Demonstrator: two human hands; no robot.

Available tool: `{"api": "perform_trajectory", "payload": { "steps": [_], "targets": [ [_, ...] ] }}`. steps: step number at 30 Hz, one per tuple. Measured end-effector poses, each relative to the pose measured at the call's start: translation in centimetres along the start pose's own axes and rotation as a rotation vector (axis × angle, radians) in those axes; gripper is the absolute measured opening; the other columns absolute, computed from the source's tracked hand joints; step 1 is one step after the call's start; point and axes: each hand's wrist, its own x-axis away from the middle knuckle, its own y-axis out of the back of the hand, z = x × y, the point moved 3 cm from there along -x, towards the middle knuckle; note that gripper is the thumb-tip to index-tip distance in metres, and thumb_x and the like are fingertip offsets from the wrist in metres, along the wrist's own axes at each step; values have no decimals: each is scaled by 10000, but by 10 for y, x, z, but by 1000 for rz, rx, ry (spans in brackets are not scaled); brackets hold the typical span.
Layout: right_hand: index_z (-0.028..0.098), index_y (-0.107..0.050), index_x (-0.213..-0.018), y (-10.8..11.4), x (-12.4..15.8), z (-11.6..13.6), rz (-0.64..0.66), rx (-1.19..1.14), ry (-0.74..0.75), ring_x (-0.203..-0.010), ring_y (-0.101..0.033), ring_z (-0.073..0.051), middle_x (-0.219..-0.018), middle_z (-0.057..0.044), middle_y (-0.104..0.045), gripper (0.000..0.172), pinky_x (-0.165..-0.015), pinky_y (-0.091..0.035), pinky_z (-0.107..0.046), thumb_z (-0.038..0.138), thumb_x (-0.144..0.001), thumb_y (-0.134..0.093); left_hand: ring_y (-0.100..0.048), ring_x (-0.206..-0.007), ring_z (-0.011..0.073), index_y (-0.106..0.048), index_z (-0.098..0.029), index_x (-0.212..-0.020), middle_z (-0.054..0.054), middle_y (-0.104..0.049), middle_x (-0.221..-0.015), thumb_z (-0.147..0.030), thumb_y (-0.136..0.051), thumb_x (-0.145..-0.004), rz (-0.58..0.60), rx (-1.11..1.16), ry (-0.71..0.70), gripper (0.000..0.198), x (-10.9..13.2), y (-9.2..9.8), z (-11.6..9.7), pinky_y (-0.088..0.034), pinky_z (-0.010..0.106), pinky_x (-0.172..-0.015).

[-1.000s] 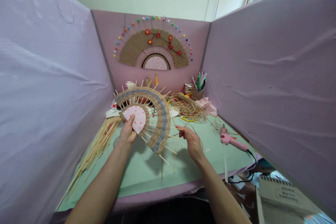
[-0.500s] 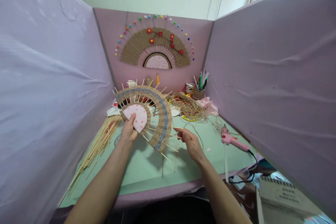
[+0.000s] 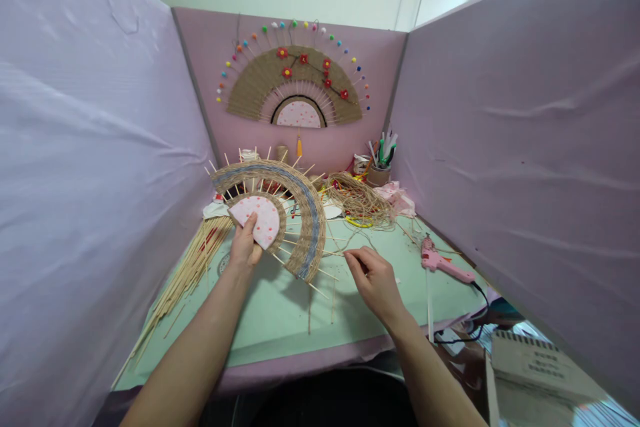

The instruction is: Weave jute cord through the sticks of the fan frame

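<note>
My left hand (image 3: 244, 247) grips the pink dotted centre of a half-woven fan (image 3: 290, 207), held upright above the green table (image 3: 280, 320). The fan has a twine band with a blue stripe, and bare skewer sticks poke out around its rim. My right hand (image 3: 376, 278) is just right of the fan's lower end, fingers pinched on a thin twine strand (image 3: 350, 240) that runs back to the loose twine pile (image 3: 357, 200).
A finished fan (image 3: 295, 83) hangs on the back partition. A bundle of sticks (image 3: 185, 280) lies at the left, a pink glue gun (image 3: 443, 263) with its cord at the right, a cup of tools (image 3: 377, 170) at the back. Purple partitions close three sides.
My right hand has drawn down and toward me with the strand. The fan has tilted and shifted slightly left in my left hand.
</note>
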Motion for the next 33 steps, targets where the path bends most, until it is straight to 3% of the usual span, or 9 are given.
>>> {"api": "perform_trajectory", "payload": {
  "steps": [3, 8, 15, 19, 24, 33],
  "targets": [
    [179, -663, -880, 0, 5, 3, 27, -17, 27, -690, -528, -160, -731, -43, -584, 234, -653, -391, -283, 300, -938, -471, -574, -1167, 217, -632, -234, -1114, 84, -641, -1234, -71, -604, -819, -1, 15, 4, 338, -1, 0, 0, -468, 389, -976],
    [186, -653, -1103, -4, 14, 0, 66, -146, 104, -810, -549, -183, -831, -68, -594, 314, -716, -423, -311, 277, -966, -387, -564, -1179, 215, -627, -241, -1139, 82, -630, -1251, -74, -607, -818, -16, 29, 38, 363, -6, 4, 0, -470, 372, -975],
    [208, -582, -1264, -23, 21, -11, 99, -346, 134, -837, -518, -178, -894, -71, -576, 430, -740, -420, -332, 327, -990, -273, -623, -1095, 196, -582, -191, -1204, 116, -657, -1198, -100, -587, -847, -33, 33, 88, 369, -5, -1, 11, -481, 379, -964],
    [218, -603, -1243, -24, 20, -12, 101, -404, 96, -813, -507, -176, -884, -71, -574, 480, -703, -417, -322, 407, -989, -243, -625, -1092, 200, -617, -166, -1134, 104, -670, -1176, -77, -575, -846, -18, 34, 98, 304, 1, -20, 15, -487, 389, -965],
    [221, -627, -1212, -9, 19, -16, 46, -404, 20, -779, -501, -171, -859, -63, -566, 476, -683, -410, -312, 428, -981, -267, -630, -1083, 192, -605, -179, -1169, 89, -685, -1149, -69, -566, -849, 37, 70, 106, 341, 6, -43, 20, -505, 362, -948],
    [202, -649, -1165, -6, 19, -25, 8, -368, 25, -764, -504, -173, -812, -55, -563, 441, -694, -408, -314, 415, -974, -314, -609, -1118, 186, -576, -146, -1220, 123, -664, -1182, -126, -538, -884, -18, 61, 148, 338, 1, -27, 36, -466, 360, -987]
  ]
}}
